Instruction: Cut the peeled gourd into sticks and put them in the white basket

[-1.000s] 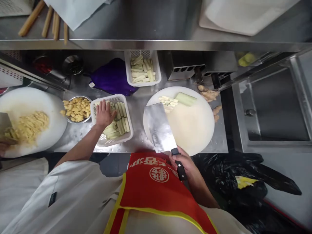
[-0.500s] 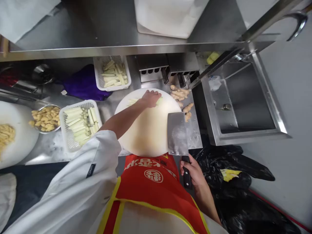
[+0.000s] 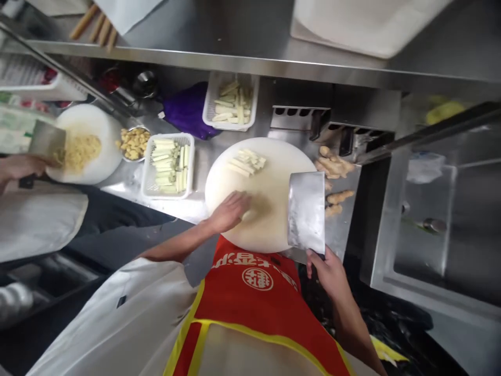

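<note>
A large round white cutting board [image 3: 270, 232] lies before me. Near its far side sits a pile of pale green vegetable sticks [image 3: 246, 163]. My left hand [image 3: 230, 211] is low over the board's near left part, fingers closed and slightly blurred. A sliver of a pale vegetable stick shows under its fingertips; the rest is hidden. At the board's right edge, my right hand [image 3: 329, 271] grips the handle of a cleaver [image 3: 307, 209]. Its broad blade overlaps the board's right side, away from the sticks.
White baskets of vegetable sticks stand left [image 3: 189, 172] and behind [image 3: 250, 122]. Ginger roots [image 3: 332, 167] lie right, near a steel sink [image 3: 376, 261]. A bowl of ginger pieces [image 3: 135, 145] stands left. Farther left, a co-worker's hand [image 3: 25, 167] holds another cleaver [image 3: 47, 141]. A steel shelf [image 3: 235, 62] overhangs the counter.
My left hand has come back from the sticks at the board's far side toward its near left. The view has swung left, bringing in a co-worker. My right hand keeps the cleaver.
</note>
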Available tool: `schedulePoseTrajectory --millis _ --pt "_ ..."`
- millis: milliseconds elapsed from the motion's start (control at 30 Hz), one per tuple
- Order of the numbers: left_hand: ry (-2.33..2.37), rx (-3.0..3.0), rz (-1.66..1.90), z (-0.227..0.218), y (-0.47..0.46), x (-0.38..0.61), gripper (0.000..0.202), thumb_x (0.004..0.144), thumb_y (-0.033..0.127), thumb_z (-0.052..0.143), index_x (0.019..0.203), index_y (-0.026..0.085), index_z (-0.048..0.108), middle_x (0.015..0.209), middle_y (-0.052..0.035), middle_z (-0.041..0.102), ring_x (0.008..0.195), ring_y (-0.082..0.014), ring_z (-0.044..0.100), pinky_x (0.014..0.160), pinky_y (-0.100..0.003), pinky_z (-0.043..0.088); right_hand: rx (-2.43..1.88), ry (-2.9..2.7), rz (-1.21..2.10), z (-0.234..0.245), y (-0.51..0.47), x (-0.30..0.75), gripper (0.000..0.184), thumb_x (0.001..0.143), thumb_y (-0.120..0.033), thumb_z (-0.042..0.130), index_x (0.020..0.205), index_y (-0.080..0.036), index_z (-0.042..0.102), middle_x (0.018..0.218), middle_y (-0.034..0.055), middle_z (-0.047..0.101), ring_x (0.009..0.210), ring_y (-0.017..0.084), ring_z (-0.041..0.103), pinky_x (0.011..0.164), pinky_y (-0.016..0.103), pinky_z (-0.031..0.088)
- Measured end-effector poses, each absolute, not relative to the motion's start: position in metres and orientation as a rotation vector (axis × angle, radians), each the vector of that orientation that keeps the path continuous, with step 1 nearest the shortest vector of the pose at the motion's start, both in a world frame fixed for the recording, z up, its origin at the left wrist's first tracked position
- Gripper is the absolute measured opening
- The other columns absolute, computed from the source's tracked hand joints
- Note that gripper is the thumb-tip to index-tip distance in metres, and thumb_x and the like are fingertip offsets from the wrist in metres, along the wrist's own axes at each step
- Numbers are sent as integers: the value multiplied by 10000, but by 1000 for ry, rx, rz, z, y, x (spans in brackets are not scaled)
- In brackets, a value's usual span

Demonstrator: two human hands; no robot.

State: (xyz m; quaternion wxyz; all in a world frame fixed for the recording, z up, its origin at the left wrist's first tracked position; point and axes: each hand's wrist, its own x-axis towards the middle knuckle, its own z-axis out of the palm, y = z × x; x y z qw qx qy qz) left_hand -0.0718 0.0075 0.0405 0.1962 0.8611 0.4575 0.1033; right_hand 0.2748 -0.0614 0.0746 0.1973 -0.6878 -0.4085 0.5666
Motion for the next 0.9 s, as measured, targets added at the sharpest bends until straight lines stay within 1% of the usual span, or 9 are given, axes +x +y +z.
schedulePoseTrajectory --millis 100,167,200,333,467,567,667,767,900 --pt "1381 2374 382 14 -29 -73 547 885 342 705 1395 194 578 1552 -174 481 1531 -333 316 1249 -576 291 -1921 -1619 1509 91 -47 279 356 882 -609 562 807 -266 501 583 7 616 509 211 590 549 332 453" --pt "1473 2340 460 4 -45 -70 554 885 458 709 1372 214 611 1528 -176 505 1506 -348 358 1236 -588 300 -1883 -1976 1366 98 -42 279 322 924 -573 496 818 -269 507 649 41 658 592 242 639 606 347 458" --pt "1538 2322 506 -1 -50 -68 530 884 473 709 1352 234 632 1500 -168 533 1480 -350 397 1228 -593 306 -1846 -2143 1278 100 -40 279 303 945 -541 459 831 -267 517 692 61 678 651 259 664 641 354 461" --pt "1689 2314 778 -14 -59 -63 466 855 481 748 1274 284 691 1346 -133 624 1329 -331 533 1166 -568 389 -1757 -2592 1057 102 -41 275 298 1004 -380 320 943 -217 561 854 125 724 804 295 712 704 370 463" --pt "1667 2321 996 -22 -52 -60 428 852 466 754 1213 242 702 1265 -143 639 1280 -311 539 1066 -490 481 -1777 -2767 1012 107 -39 263 301 1028 -284 290 1024 -163 566 953 155 735 856 296 731 709 358 463" --pt "1645 2329 1037 -22 -45 -62 419 827 523 765 1128 238 706 1194 -127 666 1229 -303 561 1063 -508 462 -1788 -2781 1019 120 -35 250 277 1031 -243 312 1078 -147 567 943 143 743 866 291 739 703 347 463" --pt "1654 2373 1067 -22 -40 -65 412 823 566 757 1082 248 710 1121 -112 688 1147 -289 597 1006 -493 468 -1739 -2787 1000 140 -35 238 282 1045 -252 320 1133 -145 566 925 116 748 840 277 743 693 339 463" --pt "1667 2399 1094 -21 -37 -67 335 879 501 723 1103 252 711 1077 -107 695 1100 -270 613 948 -449 481 -1631 -2884 930 161 -36 228 285 1043 -234 321 1161 -146 565 928 100 747 797 265 740 670 338 455" --pt "1568 2383 1119 -24 -32 -65 290 924 440 682 1114 221 692 1077 -114 692 1089 -251 613 937 -421 499 -1541 -3067 779 181 -31 218 277 1016 -199 379 1220 -143 558 919 92 743 737 261 735 614 333 420"
